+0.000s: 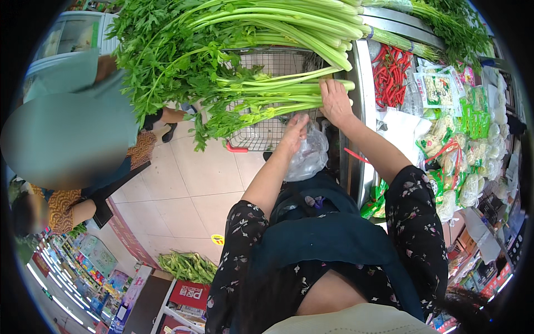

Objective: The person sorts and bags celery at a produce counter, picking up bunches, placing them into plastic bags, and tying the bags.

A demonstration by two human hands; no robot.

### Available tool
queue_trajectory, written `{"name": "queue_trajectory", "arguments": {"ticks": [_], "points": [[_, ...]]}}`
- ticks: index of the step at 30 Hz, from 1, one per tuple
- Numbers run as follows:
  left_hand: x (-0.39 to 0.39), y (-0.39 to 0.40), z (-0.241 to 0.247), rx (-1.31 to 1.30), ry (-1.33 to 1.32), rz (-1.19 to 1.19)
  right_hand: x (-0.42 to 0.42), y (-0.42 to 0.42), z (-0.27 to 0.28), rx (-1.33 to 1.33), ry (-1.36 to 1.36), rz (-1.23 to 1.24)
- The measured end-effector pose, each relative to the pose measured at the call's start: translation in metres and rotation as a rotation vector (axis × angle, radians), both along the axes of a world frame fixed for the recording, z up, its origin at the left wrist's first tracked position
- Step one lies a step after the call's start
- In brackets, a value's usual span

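Note:
Celery stalks point(275, 89) with leafy tops lie across a wire shopping cart point(260, 137), their cut ends towards the metal counter edge. My right hand point(335, 100) rests on the cut ends of the nearest stalks, fingers curled over them; how firmly they are held cannot be told. Just below, my left hand point(297, 131) holds a clear plastic bag point(311, 156), which hangs bunched near my apron. A larger heap of celery point(292, 21) lies beyond, at the top of the view.
Right of the metal counter edge point(361, 83) lie red chili peppers point(391, 75) and packaged foods point(452, 154). People stand at the left, partly blurred. Behind the cart's red corner point(237, 148) is tiled floor point(183, 167). Green corn point(190, 267) is piled at lower left.

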State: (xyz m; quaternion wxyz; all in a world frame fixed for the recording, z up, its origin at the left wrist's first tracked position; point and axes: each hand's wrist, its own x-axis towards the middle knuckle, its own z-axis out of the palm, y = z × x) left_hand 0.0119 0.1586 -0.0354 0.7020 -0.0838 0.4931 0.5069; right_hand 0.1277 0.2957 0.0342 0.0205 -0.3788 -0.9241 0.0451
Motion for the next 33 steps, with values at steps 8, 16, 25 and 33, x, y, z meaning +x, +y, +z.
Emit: {"name": "queue_trajectory", "arguments": {"ticks": [8, 16, 25, 33], "points": [[-0.002, 0.019, -0.030, 0.142, -0.532, 0.281, -0.008, -0.003, 0.001, -0.153, -0.044, 0.056], [-0.002, 0.011, -0.029, 0.017, -0.390, 0.317, -0.012, 0.023, 0.005, -0.350, 0.388, 0.051], [0.004, 0.003, -0.023, -0.093, -0.397, 0.362, -0.019, 0.062, -0.009, -0.061, 0.267, 0.217], [0.008, -0.019, -0.017, 0.045, -0.372, 0.324, -0.006, -0.044, -0.001, -0.408, 0.382, 0.119]]}}
